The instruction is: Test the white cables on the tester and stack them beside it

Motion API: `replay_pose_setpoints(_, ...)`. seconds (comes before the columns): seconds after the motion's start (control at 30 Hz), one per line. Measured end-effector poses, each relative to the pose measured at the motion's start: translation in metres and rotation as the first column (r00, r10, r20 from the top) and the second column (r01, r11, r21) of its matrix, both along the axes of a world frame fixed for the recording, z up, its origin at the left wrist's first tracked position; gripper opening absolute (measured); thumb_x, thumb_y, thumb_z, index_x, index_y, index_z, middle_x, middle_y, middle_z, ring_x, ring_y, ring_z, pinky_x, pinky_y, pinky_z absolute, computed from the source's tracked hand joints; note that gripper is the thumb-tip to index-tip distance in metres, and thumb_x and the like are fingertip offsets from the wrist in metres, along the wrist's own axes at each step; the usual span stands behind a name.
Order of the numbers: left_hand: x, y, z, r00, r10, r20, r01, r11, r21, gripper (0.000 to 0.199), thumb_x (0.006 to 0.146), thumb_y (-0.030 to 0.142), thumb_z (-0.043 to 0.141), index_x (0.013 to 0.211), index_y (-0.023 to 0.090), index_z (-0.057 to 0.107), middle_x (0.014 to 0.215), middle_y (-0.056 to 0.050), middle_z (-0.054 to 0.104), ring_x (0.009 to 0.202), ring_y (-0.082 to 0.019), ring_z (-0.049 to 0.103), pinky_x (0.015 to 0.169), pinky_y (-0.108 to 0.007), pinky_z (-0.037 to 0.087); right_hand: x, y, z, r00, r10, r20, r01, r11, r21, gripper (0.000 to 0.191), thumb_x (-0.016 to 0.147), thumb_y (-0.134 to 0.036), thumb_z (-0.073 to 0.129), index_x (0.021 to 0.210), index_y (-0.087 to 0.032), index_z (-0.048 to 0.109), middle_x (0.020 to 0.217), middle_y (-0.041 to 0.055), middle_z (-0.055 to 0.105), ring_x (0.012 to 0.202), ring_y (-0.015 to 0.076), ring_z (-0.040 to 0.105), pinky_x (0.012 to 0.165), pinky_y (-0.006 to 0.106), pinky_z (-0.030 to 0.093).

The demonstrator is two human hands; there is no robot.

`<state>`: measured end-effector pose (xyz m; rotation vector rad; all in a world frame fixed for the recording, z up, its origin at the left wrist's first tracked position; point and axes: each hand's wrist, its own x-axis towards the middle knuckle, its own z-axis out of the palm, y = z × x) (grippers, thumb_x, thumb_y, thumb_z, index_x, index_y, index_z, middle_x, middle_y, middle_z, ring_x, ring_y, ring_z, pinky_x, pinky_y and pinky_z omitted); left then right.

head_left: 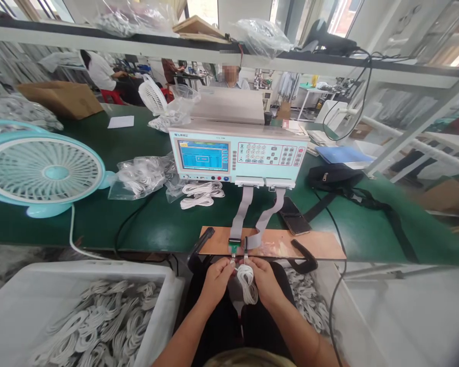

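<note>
A coiled white cable (247, 285) hangs between my hands, just below the front edge of a wooden board (268, 243). My left hand (217, 280) is closed in a pinch on one end of the cable, right under a small green circuit board (234, 249). With its fingers closed, my right hand (266, 281) holds the other end beneath the second connector. Whether the plugs sit fully in the sockets is hidden by my fingertips. Two grey ribbon cables (241, 214) run from these connectors up to a tester (202, 133) with a lit blue screen.
Coiled white cables (202, 193) lie before the tester, beside bagged cables (141, 176) and a turquoise fan (46, 171). A phone (294, 216) and black waist bag (334, 176) lie right. Clamps (305, 256) grip the board. A white bin (168, 285) holds cables. People sit beyond.
</note>
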<state>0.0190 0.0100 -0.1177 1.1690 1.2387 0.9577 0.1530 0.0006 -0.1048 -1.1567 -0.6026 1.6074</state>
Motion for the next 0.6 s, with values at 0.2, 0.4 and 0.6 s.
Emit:
replay_pose_setpoints(0.2,0.008,-0.004,-0.011,0.994,0.110,0.001,-0.110,0.992,0.063,0.030,0.076,0.038,0.052,0.058,0.015,0.058,0.056,0.002,0.054,0.057,-0.012,0.049,0.057,-0.022,0.039,0.003,-0.001,0.000,0.999,0.036,0.027,-0.036,0.999,0.022,0.030,0.064,-0.042,0.069,0.071,-0.013,0.068,0.059,0.0012,0.064,0.050,0.0100,0.049,0.052,0.022,0.036)
replay_pose_setpoints(0.4,0.021,-0.007,-0.017,0.985,0.164,0.053,-0.167,0.984,0.058,0.032,0.080,0.042,0.048,0.067,0.015,0.060,0.062,0.001,0.057,0.062,-0.014,0.051,0.060,-0.022,0.039,0.003,0.001,-0.005,0.999,0.038,0.023,-0.039,0.998,0.051,0.029,0.067,-0.041,0.068,0.073,-0.013,0.068,0.061,0.0024,0.066,0.054,0.0115,0.053,0.055,0.023,0.038)
replay_pose_setpoints(0.6,0.006,-0.018,0.017,0.974,0.162,-0.158,-0.136,0.977,0.163,0.032,0.080,0.039,0.046,0.063,0.016,0.060,0.059,0.000,0.058,0.059,-0.014,0.052,0.057,-0.023,0.039,0.006,-0.001,-0.011,0.997,0.048,0.063,-0.049,0.999,0.012,0.028,0.064,-0.039,0.071,0.077,-0.015,0.069,0.066,0.0036,0.068,0.059,0.0160,0.058,0.057,0.025,0.042)
